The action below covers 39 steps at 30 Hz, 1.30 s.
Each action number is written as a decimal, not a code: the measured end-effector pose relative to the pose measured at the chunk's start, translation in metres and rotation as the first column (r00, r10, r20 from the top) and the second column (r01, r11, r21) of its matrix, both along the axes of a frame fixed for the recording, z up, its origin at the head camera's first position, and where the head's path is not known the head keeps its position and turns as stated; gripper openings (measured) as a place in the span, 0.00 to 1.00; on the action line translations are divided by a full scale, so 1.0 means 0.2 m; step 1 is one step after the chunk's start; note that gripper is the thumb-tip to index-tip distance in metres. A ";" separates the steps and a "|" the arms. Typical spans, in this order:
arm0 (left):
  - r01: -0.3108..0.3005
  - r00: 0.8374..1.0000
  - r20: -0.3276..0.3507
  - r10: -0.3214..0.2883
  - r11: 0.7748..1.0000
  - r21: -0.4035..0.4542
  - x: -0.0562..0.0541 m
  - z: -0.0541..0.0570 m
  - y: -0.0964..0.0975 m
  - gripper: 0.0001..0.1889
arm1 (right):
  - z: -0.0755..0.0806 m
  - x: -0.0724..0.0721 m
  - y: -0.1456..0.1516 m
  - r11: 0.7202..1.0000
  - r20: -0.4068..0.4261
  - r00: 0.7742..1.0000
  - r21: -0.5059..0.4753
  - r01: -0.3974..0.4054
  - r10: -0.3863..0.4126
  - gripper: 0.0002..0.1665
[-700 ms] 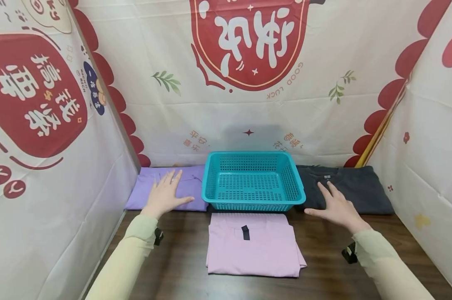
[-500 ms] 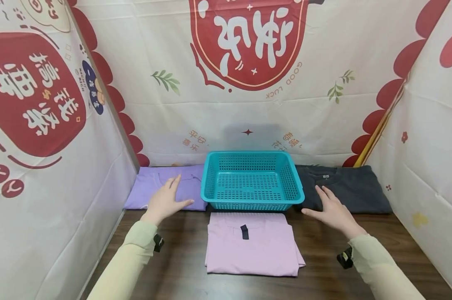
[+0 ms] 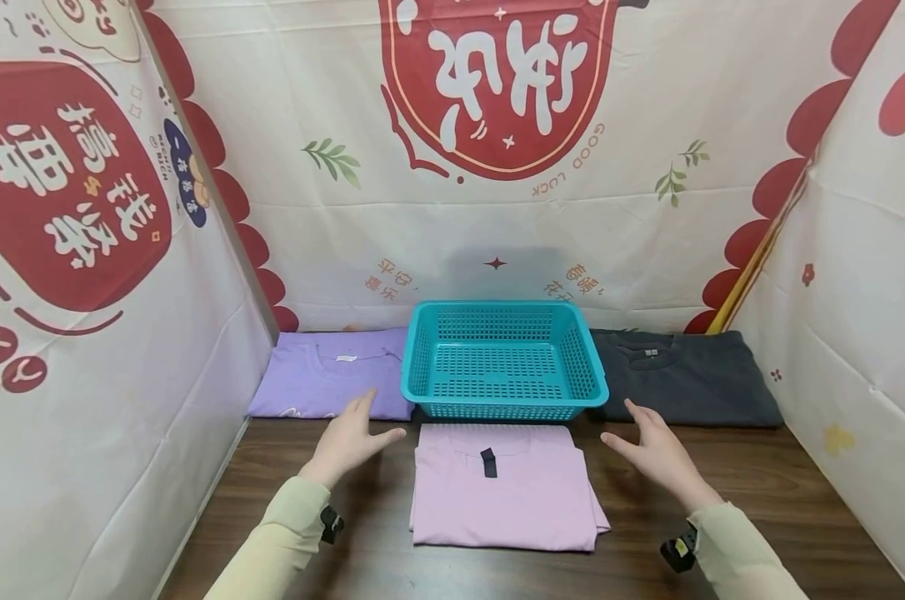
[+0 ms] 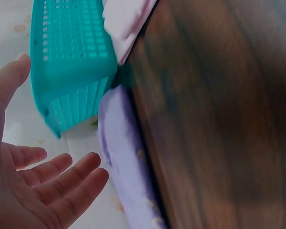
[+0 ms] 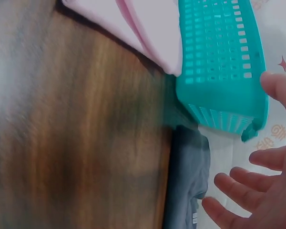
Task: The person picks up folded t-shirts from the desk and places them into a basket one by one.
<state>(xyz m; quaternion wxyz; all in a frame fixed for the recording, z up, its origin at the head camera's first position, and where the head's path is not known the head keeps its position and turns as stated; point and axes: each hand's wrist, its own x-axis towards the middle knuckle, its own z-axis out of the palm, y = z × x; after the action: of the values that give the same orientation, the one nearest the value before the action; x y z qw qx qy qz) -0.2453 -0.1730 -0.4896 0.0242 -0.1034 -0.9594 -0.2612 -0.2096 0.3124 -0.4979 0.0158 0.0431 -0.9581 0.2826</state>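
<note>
My left hand (image 3: 349, 442), fingers extended and thumb apart, is over the table by the front edge of a folded purple T-shirt (image 3: 332, 375). On the other side my right hand (image 3: 658, 454) is likewise spread, just in front of a folded dark grey T-shirt (image 3: 700, 379). Neither hand holds anything. Between the two lies a folded pink T-shirt (image 3: 505, 508) with a black neck label. Behind it stands a turquoise plastic basket (image 3: 503, 408) with nothing in it. Both wrist views show the basket's end, with the purple shirt (image 4: 121, 148) and grey shirt (image 5: 186, 176) beside it.
The dark wooden table (image 3: 377, 550) carries all of this. Printed white cloth walls enclose it at the back (image 3: 452, 225), left (image 3: 190, 333) and right (image 3: 835, 350). A black wrist camera (image 3: 332, 523) sits on the left wrist, another camera (image 3: 679, 550) on the right.
Both hands have drawn back toward the body and inward, off the purple and grey shirts to either side of the pink one. Shirts and basket have stayed in place.
</note>
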 end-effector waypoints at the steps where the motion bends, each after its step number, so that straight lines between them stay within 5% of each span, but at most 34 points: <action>1: -0.003 1.000 0.008 0.003 1.000 0.006 0.01 -0.01 0.01 0.54 | 0.00 0.01 -0.01 1.000 0.008 1.000 -0.008 0.002 -0.002 0.57; 12: -0.028 0.997 0.074 0.023 0.997 0.069 0.07 -0.12 0.10 0.49 | -0.09 0.04 -0.07 0.998 0.107 0.994 -0.053 -0.021 0.026 0.47; 20: -0.018 0.992 0.124 0.000 0.990 0.142 0.09 -0.18 0.14 0.44 | -0.13 0.04 -0.15 0.992 0.264 0.964 -0.121 0.045 -0.012 0.45; 25: -0.018 0.984 0.178 -0.013 0.985 0.169 0.10 -0.20 0.15 0.42 | -0.16 0.05 -0.19 0.986 0.297 0.955 -0.152 0.067 -0.019 0.46; 32: -0.005 0.974 0.223 -0.040 0.980 0.199 0.12 -0.20 0.17 0.22 | -0.16 0.05 -0.22 0.987 0.312 0.950 -0.144 0.073 -0.025 0.45; 39: -0.013 0.959 0.275 -0.070 0.957 0.288 0.12 -0.21 0.21 0.18 | -0.16 0.07 -0.24 0.988 0.322 0.946 -0.137 0.076 -0.028 0.43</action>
<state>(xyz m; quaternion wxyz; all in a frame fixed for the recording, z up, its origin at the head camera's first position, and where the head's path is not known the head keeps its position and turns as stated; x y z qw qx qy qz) -0.2207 -0.1317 -0.5311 -0.1018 -0.0744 -0.9033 -0.4101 -0.1947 0.2640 -0.5291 -0.1286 -0.0296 -0.9253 0.3556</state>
